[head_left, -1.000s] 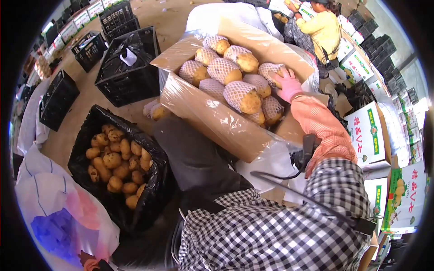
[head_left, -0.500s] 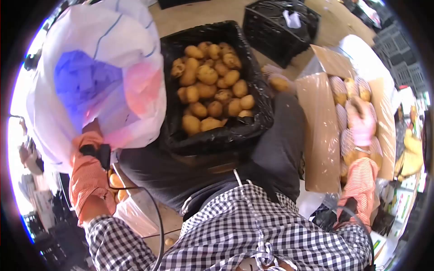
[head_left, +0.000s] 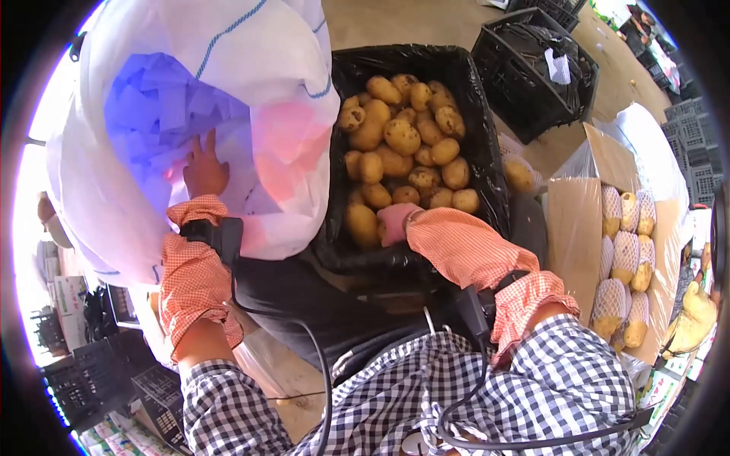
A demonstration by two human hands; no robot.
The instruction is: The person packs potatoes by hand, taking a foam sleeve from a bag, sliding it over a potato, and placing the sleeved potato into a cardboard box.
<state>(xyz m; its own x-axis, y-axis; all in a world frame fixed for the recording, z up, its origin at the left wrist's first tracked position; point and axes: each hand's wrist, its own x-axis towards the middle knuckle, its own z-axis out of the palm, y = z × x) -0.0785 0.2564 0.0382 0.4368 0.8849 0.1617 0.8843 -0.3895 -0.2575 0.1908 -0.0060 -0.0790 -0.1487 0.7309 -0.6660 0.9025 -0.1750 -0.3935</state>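
The white sack [head_left: 293, 99] gapes, seemingly for easy reach, left hand [head_left: 206, 173] inside with fingers spread, right hand [head_left: 397, 223] by potatoes [head_left: 401, 137], grip hidden.

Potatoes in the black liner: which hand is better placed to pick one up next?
Right hand, I'd judge: it is down at the potatoes, close beside a large one, while the left hand is in the mouth of the white sack.

A tan floor [head_left: 395, 23] carries a black-lined bin [head_left: 487, 156], with a black crate [head_left: 536, 114] behind it to the right. A netted potato [head_left: 520, 176] lies between the bin and a cardboard box [head_left: 570, 243].
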